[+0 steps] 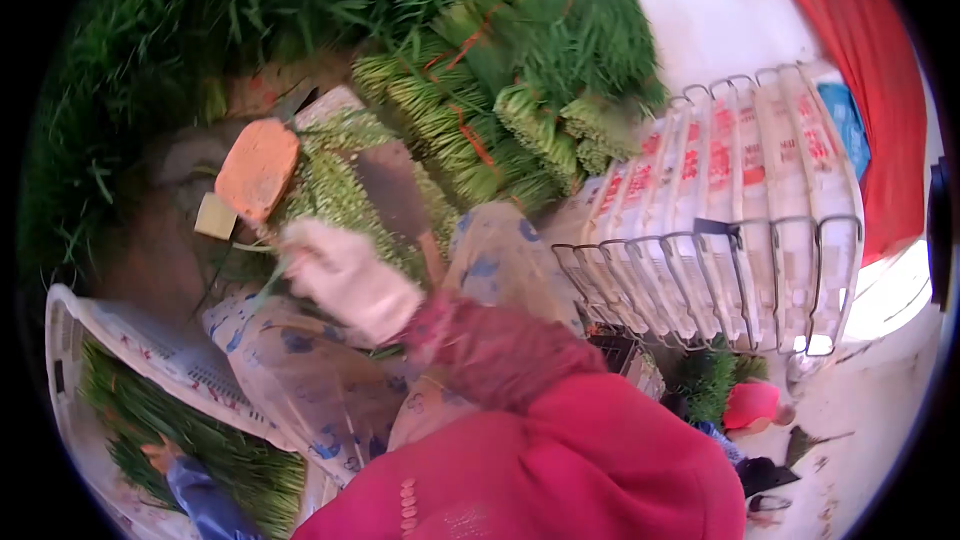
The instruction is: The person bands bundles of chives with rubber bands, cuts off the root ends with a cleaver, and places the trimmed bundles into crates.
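Observation:
My right hand [345, 275], in a pale glove below a dark red sleeve, is closed in front of my knees. Thin green leaves [268, 290] trail from its fingers; motion blurs the fingertips. Just beyond it lies an orange rounded block [258, 168] with a small yellow block [215, 217] beside it. A wide flat blade [390, 185] with a wooden handle rests on a heap of chopped pale green stem ends [330, 170], near my knee under a patterned plastic apron [290, 370]. My left hand does not show.
Bundles of green stalks [470, 145] tied with red string lie beyond, near loose green leaves [250, 0]. A wire-framed crate [720, 210] stands at right. At lower left, another person's hand [160, 455] reaches over greens in a white basket [170, 340]. People sit at lower right.

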Motion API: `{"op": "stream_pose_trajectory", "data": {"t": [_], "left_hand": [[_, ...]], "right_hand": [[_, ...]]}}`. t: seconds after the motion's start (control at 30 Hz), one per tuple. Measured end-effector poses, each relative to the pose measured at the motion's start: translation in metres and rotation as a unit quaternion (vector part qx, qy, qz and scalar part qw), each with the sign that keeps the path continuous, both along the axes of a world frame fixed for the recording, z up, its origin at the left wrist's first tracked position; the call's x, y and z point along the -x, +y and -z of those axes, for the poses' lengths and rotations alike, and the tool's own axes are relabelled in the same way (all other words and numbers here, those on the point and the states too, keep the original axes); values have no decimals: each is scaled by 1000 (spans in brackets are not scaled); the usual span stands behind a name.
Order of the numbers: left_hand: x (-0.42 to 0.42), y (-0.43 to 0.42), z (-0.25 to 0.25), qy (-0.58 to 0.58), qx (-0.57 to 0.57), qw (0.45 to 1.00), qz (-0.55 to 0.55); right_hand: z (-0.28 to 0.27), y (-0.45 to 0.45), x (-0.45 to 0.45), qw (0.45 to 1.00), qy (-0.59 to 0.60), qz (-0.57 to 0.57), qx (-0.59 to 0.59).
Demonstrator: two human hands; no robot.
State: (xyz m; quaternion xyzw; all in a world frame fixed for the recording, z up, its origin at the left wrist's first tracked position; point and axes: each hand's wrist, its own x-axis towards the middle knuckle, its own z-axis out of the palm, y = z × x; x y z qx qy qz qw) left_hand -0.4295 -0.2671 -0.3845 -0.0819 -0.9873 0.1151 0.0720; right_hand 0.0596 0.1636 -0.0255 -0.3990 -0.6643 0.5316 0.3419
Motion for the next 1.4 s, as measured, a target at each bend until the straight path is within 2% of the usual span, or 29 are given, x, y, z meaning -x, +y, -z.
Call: {"op": "stream_pose_trajectory", "data": {"t": [0.03, 0.07, 0.1, 0.13, 0.17, 0.2, 0.27, 0.3, 0.33, 0.4, 0.47, 0.5, 0.53, 0.57, 0.6, 0.63, 0.67, 0.7, 0.73, 0.77, 0.8, 0.87, 0.9, 0.97, 1.0, 1.07, 1.27, 1.3, 1.4], "left_hand": [[-13, 1, -11, -25, -1, 1000, 10], [-26, -2, -19, -35, 58, 996, 53], [-39, -4, -27, -40, 116, 987, 98], [-52, -7, -35, -40, 171, 974, 145], [-67, -8, -33, 86, 146, 978, 121], [-83, -9, -32, 206, 104, 968, 94], [-94, -4, -48, 59, 132, 990, 11], [-103, 6, -61, 68, 125, 990, 11], [-121, 25, -82, 45, 96, 994, 22], [-157, 68, -134, 32, 68, 996, 43], [-194, 110, -188, 27, -40, 982, 182], [-205, 130, -208, 37, -109, 954, 276], [-214, 153, -225, 61, -153, 903, 397], [-220, 177, -231, 69, -199, 872, 443], [-242, 213, -258, 76, -241, 835, 489], [-271, 248, -283, 6, -301, 817, 491], [-305, 279, -297, 8, -303, 813, 496], [-332, 303, -306, -101, -405, 775, 474], [-340, 316, -310, -97, -341, 789, 502], [-347, 329, -314, -90, -278, 796, 531], [-363, 340, -317, -134, -277, 769, 560], [-351, 347, -301, -166, -180, 772, 587], [-345, 345, -294, -169, -177, 773, 585], [-339, 348, -283, -242, -235, 797, 502], [-350, 355, -292, -232, -253, 801, 491], [-373, 367, -329, -178, -158, 795, 558], [-380, 385, -335, -167, -137, 787, 577], [-384, 389, -336, -164, -128, 785, 584], [-370, 389, -296, -134, -64, 792, 593]], "right_hand": [[0, -4, 16, 981, -1, 11, -196], [-16, -10, 25, 981, -1, -53, -184], [-33, -16, 34, 979, -1, -117, -169], [-54, -26, 38, 965, 8, -256, 58], [-49, -42, 44, 935, -91, -329, -94], [-46, -53, 46, 870, -188, -386, -242], [-44, -46, 16, 877, -150, -377, -259], [-45, -41, -1, 879, -116, -376, -270], [-71, -26, -24, 878, -231, -381, -174], [-36, -6, -69, 939, -180, -233, -179], [-41, 26, -123, 948, -234, -158, -148], [-32, 39, -147, 966, -199, -72, -149], [-30, 56, -170, 974, -167, 12, -154], [-30, 74, -192, 965, -199, 73, -156], [-34, 91, -213, 951, -230, 136, -155], [-33, 110, -235, 941, -247, 166, -159], [-32, 129, -256, 931, -264, 196, -160], [-36, 142, -273, 930, -272, 222, -111], [-38, 155, -287, 926, -279, 246, -60], [-26, 171, -302, 921, -281, 262, -66], [-27, 183, -316, 914, -294, 277, -51], [-7, 210, -342, 872, -361, 319, -81], [-2, 220, -356, 869, -364, 331, -54], [12, 245, -379, 867, -340, 361, -48], [16, 253, -389, 868, -336, 365, -21], [16, 268, -397, 853, -375, 362, 26], [19, 300, -403, 879, -390, 268, 52], [22, 305, -405, 879, -395, 265, 21], [22, 326, -420, 871, -399, 285, -27]]}}
